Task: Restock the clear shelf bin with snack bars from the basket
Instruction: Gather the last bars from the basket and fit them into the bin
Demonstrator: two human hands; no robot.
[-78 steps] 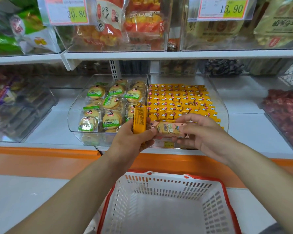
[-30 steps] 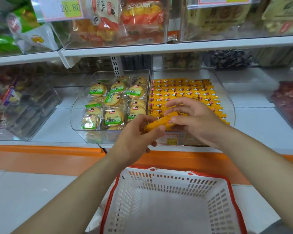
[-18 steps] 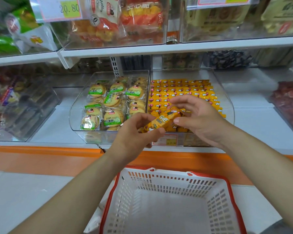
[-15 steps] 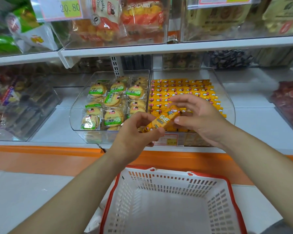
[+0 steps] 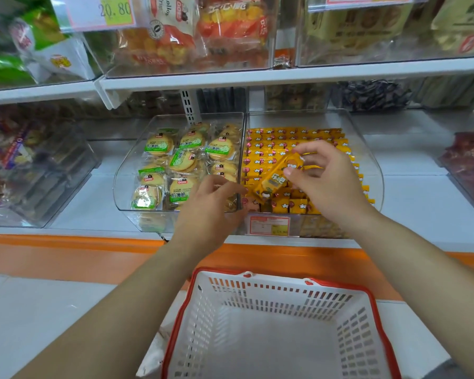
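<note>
A yellow snack bar (image 5: 275, 179) slants above the clear shelf bin (image 5: 372, 170), which holds several rows of the same yellow bars (image 5: 293, 138). My right hand (image 5: 326, 181) pinches the bar's upper end between thumb and fingers. My left hand (image 5: 211, 212) hovers by the bin's front left corner, fingers loosely curled, holding nothing. The white basket (image 5: 246, 274) with a red rim sits below my arms, and I see nothing inside it.
A second clear bin (image 5: 122, 184) of round green-labelled biscuits stands to the left of the bar bin. Further clear bins of snacks flank both sides. The upper shelf (image 5: 230, 77) carries bagged snacks and price tags. An orange ledge (image 5: 66, 242) runs under the shelf.
My left hand let go of the bar and dropped back. My right hand carried the bar further over the bin. The view moved slightly closer.
</note>
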